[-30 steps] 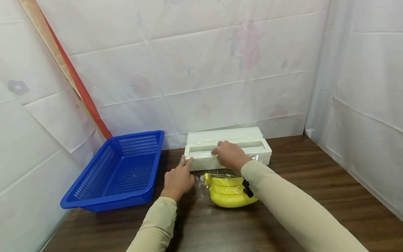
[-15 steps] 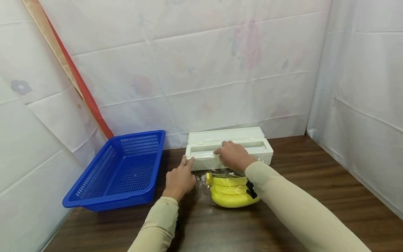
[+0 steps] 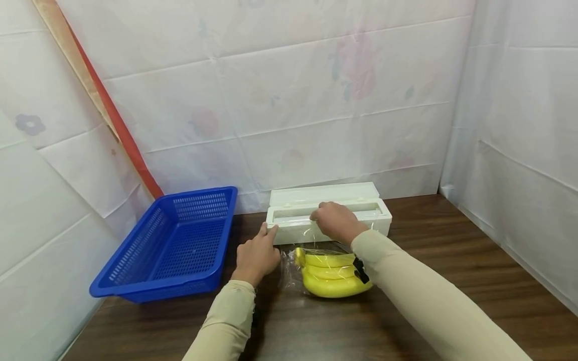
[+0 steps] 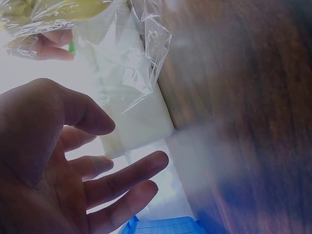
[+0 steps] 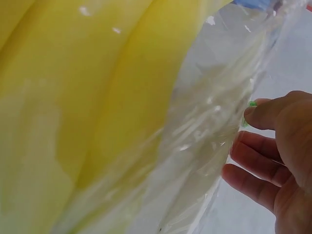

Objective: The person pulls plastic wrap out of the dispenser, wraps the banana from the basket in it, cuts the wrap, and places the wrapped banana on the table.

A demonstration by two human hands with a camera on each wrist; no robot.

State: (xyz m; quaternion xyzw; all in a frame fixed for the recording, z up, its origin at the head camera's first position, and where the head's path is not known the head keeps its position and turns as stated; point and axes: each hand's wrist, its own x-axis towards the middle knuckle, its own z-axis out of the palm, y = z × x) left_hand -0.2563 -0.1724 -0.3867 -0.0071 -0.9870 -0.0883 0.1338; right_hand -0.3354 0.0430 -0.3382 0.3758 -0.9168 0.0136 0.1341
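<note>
A white cling film dispenser box (image 3: 289,234) lies with its lid raised at the back, a roll visible inside. My right hand (image 3: 335,220) is over its front edge, where thumb and forefinger pinch a small green slide cutter (image 5: 245,122). My left hand (image 3: 256,254) has its fingers extended, two fingertips resting at the box's left front corner; its thumb and fingers are spread around nothing in the left wrist view. In front of the box lies a bunch of yellow bananas (image 3: 331,288), covered by clear cling film (image 5: 204,131) that reaches up toward the box.
A blue perforated basket (image 3: 217,265) stands on the brown wooden table (image 3: 311,331) to the left. White patterned sheeting (image 3: 280,100) hangs behind the box and along both sides. A red and tan strip (image 3: 113,115) slants down behind the basket.
My right hand has slid a little to the right along the box's front edge. The film over the left of the box's front has come down. The left hand stays at the corner.
</note>
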